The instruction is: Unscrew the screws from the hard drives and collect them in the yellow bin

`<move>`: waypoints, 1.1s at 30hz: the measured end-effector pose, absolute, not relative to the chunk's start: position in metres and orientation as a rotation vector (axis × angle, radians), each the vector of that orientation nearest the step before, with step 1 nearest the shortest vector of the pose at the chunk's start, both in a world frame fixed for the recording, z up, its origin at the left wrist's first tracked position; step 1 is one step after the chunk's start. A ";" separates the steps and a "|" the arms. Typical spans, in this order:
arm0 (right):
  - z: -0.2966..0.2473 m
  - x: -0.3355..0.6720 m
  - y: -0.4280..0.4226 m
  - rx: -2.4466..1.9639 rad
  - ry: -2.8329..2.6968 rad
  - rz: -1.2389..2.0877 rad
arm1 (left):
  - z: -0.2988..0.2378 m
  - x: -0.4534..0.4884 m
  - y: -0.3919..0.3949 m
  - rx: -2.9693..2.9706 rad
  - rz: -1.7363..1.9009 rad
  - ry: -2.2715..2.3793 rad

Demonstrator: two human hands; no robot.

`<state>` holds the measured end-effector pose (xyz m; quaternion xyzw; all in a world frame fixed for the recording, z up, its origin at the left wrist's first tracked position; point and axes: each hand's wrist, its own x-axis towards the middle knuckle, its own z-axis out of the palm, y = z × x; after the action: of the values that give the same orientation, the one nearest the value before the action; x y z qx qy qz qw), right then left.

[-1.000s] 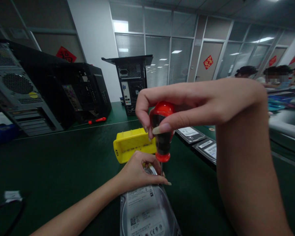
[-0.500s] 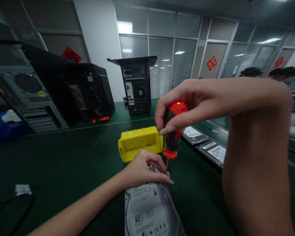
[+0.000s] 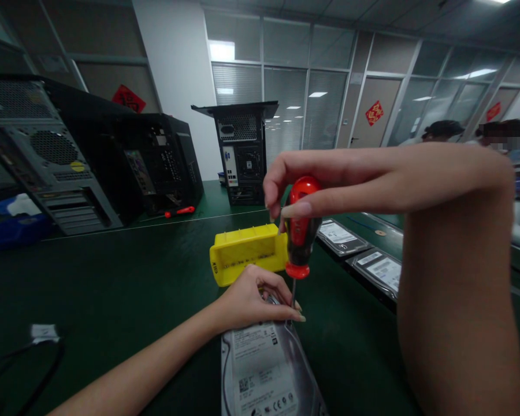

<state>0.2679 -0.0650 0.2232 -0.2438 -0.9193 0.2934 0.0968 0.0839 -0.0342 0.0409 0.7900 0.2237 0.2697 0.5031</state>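
A silver hard drive (image 3: pixel 264 370) with a white printed label lies flat in front of me. The red and black screwdriver (image 3: pixel 302 231) stands nearly upright over its far right corner. My right hand (image 3: pixel 329 182) holds the handle from above between thumb and fingers. Resting on the drive's far end, my left hand (image 3: pixel 255 297) has its thumb and fingers closed round the thin shaft near the tip. Those fingertips hide the tip and whatever it touches. Just beyond the left hand, a yellow plastic bin (image 3: pixel 249 245) lies with its opening towards me.
More hard drives (image 3: pixel 381 268) lie in a row on the right. Open computer cases (image 3: pixel 242 153) stand at the back and left. Another red screwdriver (image 3: pixel 179 212) lies near them. A blue bin (image 3: pixel 17 228) and a black cable (image 3: pixel 43 370) are on the left; people sit far right.
My right hand's fingers have shifted and turned round the handle, with more of its red side facing me. The left hand and the drive keep their places.
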 end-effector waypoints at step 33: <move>0.226 0.277 -0.064 -0.934 -2.839 0.431 | 0.043 0.079 -0.029 2.479 0.594 0.411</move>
<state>0.2774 -0.0636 0.2263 -0.3087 -0.9384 0.1425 0.0611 0.0790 -0.0285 0.0435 0.9228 0.1530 0.2209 0.2760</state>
